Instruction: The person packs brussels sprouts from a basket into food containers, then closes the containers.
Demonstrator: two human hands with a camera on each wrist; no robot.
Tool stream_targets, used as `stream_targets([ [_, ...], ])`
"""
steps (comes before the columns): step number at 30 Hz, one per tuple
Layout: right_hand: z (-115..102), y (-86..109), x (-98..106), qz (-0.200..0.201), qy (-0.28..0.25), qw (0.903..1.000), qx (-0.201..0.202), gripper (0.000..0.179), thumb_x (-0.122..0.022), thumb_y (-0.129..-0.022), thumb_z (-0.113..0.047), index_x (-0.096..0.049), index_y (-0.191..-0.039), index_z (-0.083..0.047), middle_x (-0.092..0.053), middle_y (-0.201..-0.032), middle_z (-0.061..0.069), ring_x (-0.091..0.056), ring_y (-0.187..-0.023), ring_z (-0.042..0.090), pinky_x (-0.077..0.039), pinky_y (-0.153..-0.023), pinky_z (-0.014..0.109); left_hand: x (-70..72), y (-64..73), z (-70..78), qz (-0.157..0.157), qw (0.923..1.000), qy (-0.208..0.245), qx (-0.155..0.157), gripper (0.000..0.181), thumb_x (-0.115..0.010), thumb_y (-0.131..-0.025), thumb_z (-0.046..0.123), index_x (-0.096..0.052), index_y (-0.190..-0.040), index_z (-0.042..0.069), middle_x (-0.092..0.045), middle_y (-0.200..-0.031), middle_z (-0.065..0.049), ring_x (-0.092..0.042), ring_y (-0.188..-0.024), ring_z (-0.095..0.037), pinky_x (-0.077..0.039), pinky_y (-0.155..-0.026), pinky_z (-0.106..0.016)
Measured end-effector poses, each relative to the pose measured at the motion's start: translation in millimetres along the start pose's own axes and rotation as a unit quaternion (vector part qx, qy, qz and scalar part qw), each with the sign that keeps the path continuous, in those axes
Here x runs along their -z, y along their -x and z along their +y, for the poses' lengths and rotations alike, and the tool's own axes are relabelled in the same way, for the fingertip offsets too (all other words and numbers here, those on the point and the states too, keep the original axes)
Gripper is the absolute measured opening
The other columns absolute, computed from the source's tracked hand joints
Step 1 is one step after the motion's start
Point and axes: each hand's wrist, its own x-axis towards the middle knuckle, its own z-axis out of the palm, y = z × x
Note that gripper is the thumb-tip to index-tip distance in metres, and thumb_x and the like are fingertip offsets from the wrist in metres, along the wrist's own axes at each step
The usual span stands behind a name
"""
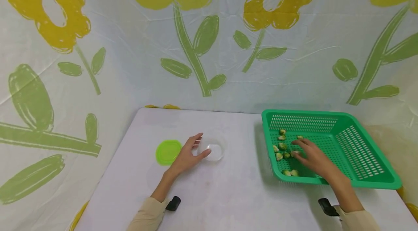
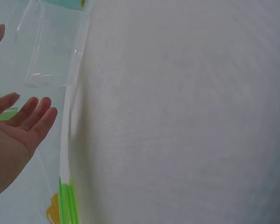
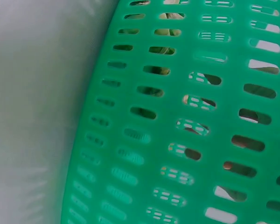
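Note:
My left hand is beside a clear plastic container, fingers and thumb spread towards its left side. In the left wrist view a gap shows between the fingers and the container. My right hand reaches into a green plastic basket, thumb and fingers apart over the Brussels sprouts. One sprout lies right at the thumb tip. In the right wrist view the basket's slotted wall hides most of that hand; bits of skin show through the slots.
A bright green round lid lies on the white table, left of my left hand. Several sprouts sit along the basket's left side. A flower-print sheet hangs behind and at the sides of the table.

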Motion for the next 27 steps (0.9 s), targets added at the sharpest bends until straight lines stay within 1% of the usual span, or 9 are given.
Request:
stream_targets([
  [4,-2.6,-4.1,0.7,-0.041,-0.008,0.9990,-0.019,0.036,-0.074,-0.093,-0.003,-0.061,-0.123,0.012,-0.055,-0.125,0.039,-0.053,-0.114,0.060,-0.050,-0.085,0.068,-0.6,2.5,1.6,-0.009,0.9998,-0.001,0.017,0.087,-0.081,-0.089,0.045,-0.041,-0.157,0.009,-0.049,-0.150,-0.011,-0.050,-0.134,-0.027,-0.044,-0.113,-0.046],
  [8,-3.2,-6.0,-0.4,-0.060,-0.012,0.9980,-0.018,0.035,-0.074,-0.092,-0.002,-0.061,-0.122,0.013,-0.057,-0.122,0.038,-0.055,-0.112,0.059,-0.052,-0.085,0.066,-0.2,4.1,3.6,-0.032,0.9990,0.002,0.031,0.094,-0.083,-0.086,0.047,-0.036,-0.159,0.011,-0.045,-0.153,-0.010,-0.050,-0.135,-0.030,-0.045,-0.113,-0.048],
  [11,-3.1,-5.5,-0.8,-0.060,-0.014,0.9981,-0.006,0.034,-0.074,-0.090,0.003,-0.062,-0.119,0.014,-0.060,-0.117,0.034,-0.060,-0.106,0.054,-0.054,-0.082,0.062,-0.3,3.6,4.4,-0.047,0.9983,0.007,0.035,0.099,-0.084,-0.084,0.047,-0.032,-0.161,0.012,-0.042,-0.156,-0.012,-0.049,-0.137,-0.031,-0.044,-0.113,-0.048],
  [16,-2.9,-3.2,-1.0,-0.055,-0.005,0.9985,0.008,0.032,-0.074,-0.086,0.011,-0.063,-0.115,0.013,-0.063,-0.111,0.031,-0.062,-0.102,0.051,-0.056,-0.080,0.059,-1.5,2.1,2.9,-0.061,0.9975,0.018,0.030,0.103,-0.086,-0.084,0.043,-0.028,-0.162,0.011,-0.038,-0.159,-0.017,-0.047,-0.140,-0.032,-0.044,-0.113,-0.047],
  [23,-1.7,-2.7,-1.8,-0.051,0.007,0.9984,0.022,0.036,-0.074,-0.082,0.015,-0.062,-0.117,0.014,-0.066,-0.107,0.029,-0.064,-0.097,0.048,-0.057,-0.077,0.056,-3.5,0.3,0.8,-0.062,0.9972,0.029,0.029,0.103,-0.086,-0.084,0.041,-0.028,-0.162,0.011,-0.034,-0.162,-0.018,-0.039,-0.146,-0.030,-0.043,-0.114,-0.047],
  [27,0.1,-3.1,-2.4,-0.047,0.003,0.9984,0.032,0.030,-0.074,-0.081,0.017,-0.065,-0.109,0.013,-0.067,-0.098,0.023,-0.064,-0.088,0.041,-0.058,-0.071,0.048,-3.9,0.2,1.7,-0.065,0.9967,0.038,0.032,0.102,-0.086,-0.084,0.041,-0.027,-0.161,0.008,-0.034,-0.161,-0.018,-0.039,-0.147,-0.031,-0.042,-0.114,-0.048],
])
